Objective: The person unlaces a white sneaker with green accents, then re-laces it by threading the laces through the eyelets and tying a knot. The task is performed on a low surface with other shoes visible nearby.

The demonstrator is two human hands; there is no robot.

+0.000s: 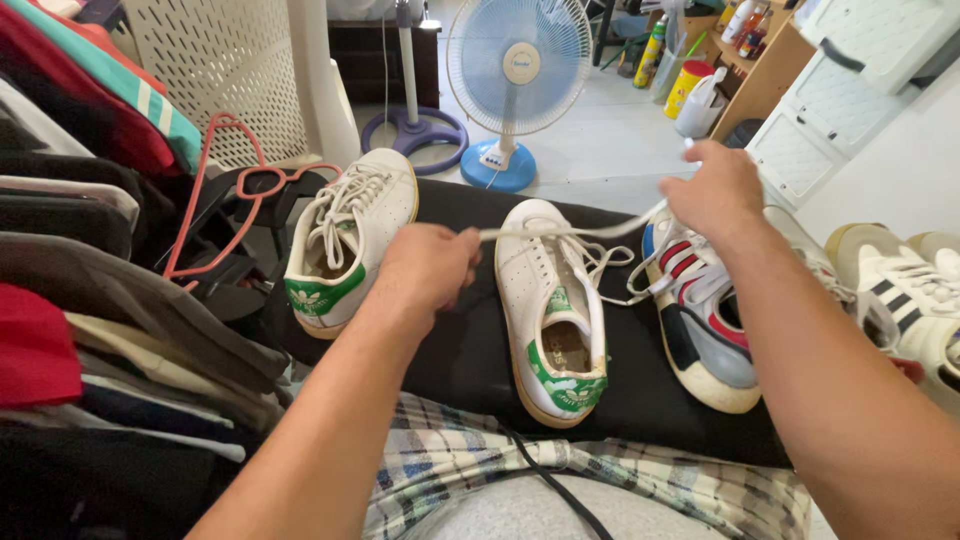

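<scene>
A white sneaker with a green heel tab (553, 318) lies on a black cloth (470, 350) in front of me. Its white lace (570, 232) is stretched taut above the shoe between both hands. My left hand (428, 268) is closed on one end of the lace, to the left of the shoe. My right hand (716, 192) pinches the other end, up and to the right. The matching white and green sneaker (350, 240) rests to the left, laced and tilted.
A grey, red and blue sneaker (700, 320) and white striped sneakers (915, 300) sit to the right. Folded clothes (90, 300) and a red hanger (215, 190) pile up on the left. A blue fan (518, 70) stands on the floor beyond. White drawers (830, 110) stand at the right.
</scene>
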